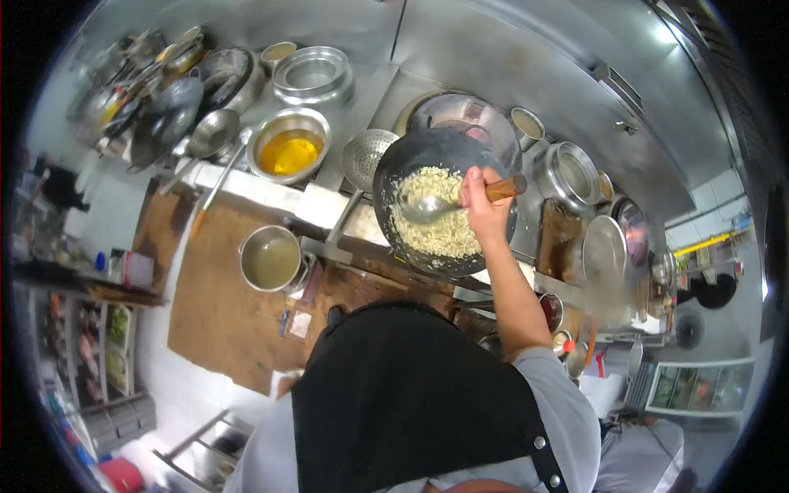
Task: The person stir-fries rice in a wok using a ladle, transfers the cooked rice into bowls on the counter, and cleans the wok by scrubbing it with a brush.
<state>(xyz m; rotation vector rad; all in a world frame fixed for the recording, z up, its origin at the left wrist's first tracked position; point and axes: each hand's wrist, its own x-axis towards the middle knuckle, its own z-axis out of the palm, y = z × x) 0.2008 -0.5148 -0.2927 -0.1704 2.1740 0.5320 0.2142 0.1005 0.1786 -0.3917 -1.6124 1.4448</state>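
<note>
In a large dark wok [411,152] lies a pale, grainy food [444,234], spread across the bottom. My right hand [485,201] is closed round the wooden handle [505,188] of a metal ladle [426,209], whose bowl rests on the food. The hand is over the right part of the wok. My left hand is out of view. A perforated strainer [366,156] lies just left of the wok.
A metal bowl of yellow oil [289,154] stands left of the strainer. Below it is a pot of cloudy liquid [271,259]. Stacked pans [168,119] fill the upper left. Metal pots [569,174] stand at right. A person in grey [641,456] is at lower right.
</note>
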